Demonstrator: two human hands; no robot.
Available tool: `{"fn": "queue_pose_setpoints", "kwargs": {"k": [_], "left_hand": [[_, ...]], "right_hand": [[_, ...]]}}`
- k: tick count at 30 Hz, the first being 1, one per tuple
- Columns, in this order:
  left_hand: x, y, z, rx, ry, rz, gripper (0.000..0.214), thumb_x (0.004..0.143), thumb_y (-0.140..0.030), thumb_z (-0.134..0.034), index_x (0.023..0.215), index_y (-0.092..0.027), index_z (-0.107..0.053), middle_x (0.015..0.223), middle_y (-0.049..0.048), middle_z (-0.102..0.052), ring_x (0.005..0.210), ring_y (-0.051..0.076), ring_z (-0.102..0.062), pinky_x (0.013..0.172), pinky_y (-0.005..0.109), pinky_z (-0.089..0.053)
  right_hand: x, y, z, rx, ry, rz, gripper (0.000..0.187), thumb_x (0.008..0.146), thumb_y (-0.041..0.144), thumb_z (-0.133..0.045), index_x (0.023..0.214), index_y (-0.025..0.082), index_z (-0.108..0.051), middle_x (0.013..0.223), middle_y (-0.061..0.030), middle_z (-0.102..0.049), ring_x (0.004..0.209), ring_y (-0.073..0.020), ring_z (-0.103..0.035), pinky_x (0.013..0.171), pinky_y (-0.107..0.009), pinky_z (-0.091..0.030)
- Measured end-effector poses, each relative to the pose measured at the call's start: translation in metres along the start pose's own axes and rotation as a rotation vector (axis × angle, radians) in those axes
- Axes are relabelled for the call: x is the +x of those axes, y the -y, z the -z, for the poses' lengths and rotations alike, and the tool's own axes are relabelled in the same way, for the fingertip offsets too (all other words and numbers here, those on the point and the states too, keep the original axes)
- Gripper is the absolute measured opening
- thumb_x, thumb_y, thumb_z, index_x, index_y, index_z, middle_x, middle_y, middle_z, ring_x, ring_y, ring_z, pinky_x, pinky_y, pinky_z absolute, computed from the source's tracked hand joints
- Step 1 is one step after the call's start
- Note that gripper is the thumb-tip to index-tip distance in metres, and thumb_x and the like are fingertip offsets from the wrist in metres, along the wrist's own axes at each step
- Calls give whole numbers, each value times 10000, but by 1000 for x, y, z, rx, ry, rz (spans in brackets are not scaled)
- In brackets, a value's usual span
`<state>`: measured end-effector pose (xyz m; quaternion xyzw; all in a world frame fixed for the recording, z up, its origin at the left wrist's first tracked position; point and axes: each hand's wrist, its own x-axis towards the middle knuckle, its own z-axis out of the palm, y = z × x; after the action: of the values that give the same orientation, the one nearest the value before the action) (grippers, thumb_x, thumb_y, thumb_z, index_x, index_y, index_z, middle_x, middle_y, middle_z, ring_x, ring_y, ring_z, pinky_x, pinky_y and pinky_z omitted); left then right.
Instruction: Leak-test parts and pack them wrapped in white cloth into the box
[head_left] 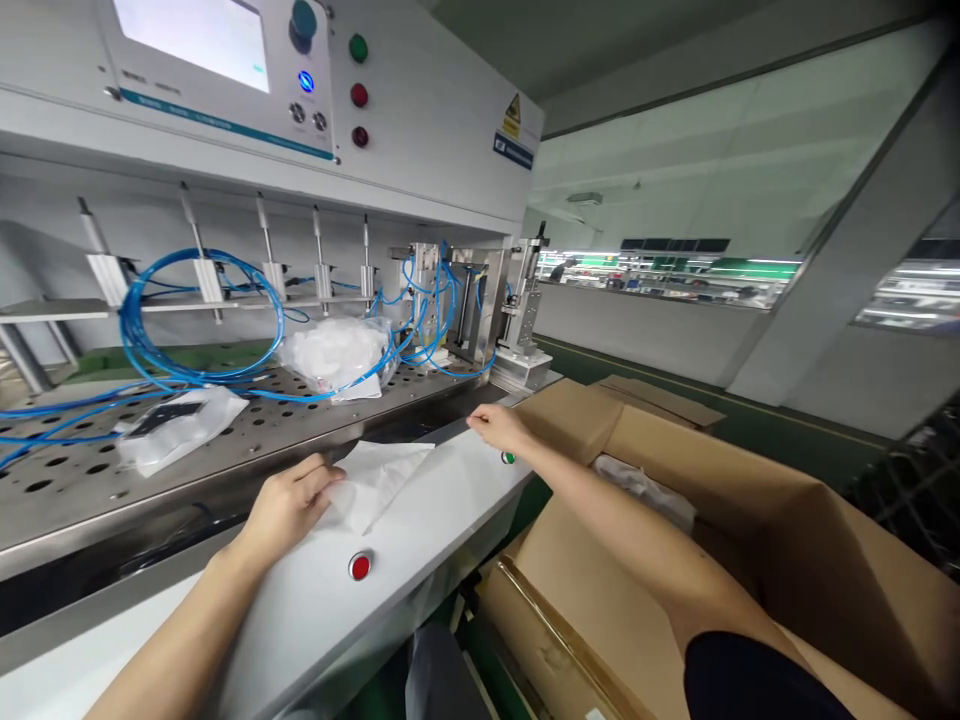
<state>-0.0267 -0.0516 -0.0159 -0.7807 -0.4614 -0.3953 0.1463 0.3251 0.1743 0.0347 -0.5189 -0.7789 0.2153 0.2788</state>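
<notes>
left hand (289,505) pressed flat, fingers together, on white plastic sheet (379,482); right hand (499,428) curled at sheet's 2 o'clock, grip unclear.

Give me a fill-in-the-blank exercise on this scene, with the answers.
The round push button below the left hand is ____.
The coiled tubing above the perforated steel shelf is ____.
The small button beside the right hand is ____.
The open box at the right is made of ____.

Answers: red; blue; green; cardboard.
</notes>
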Motion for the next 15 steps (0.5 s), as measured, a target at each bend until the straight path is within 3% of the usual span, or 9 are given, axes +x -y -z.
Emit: {"fn": "queue_pose_setpoints", "kwargs": {"k": [4,8,11,15], "left_hand": [[2,-4,1,0,-73,3,124,1010,-217,-575,1055,-242,-688,957,19,-724,848,165,-721,771,244,-532],[3,-7,1,13,-60,-5,106,999,-238,-581,1025,-262,-681,908,1,-721,785,158,-720,713,240,-537],[3,-6,-1,34,-35,-20,123,998,-247,-567,1038,-278,-679,917,1,-730,773,159,-732,685,237,-550],[-1,-2,-1,84,-31,-33,156,1004,-298,-547,1049,-286,-695,939,14,-748,779,174,-751,672,239,-571]], "right_hand": [[7,-48,61,-329,-125,-32,131,942,320,-674,958,245,-781,1032,-96,-783,980,-262,-676,763,-313,-449],[8,-102,103,-538,-117,-119,216,981,353,-620,980,218,-789,1015,-142,-788,999,-310,-691,805,-366,-440],[0,-139,109,-600,-96,-128,244,986,392,-619,980,215,-788,1031,-134,-796,981,-298,-703,776,-349,-428],[-12,-173,93,-595,-181,-119,321,1051,399,-485,1103,238,-758,1236,-92,-771,1044,-257,-706,769,-330,-428]]}}
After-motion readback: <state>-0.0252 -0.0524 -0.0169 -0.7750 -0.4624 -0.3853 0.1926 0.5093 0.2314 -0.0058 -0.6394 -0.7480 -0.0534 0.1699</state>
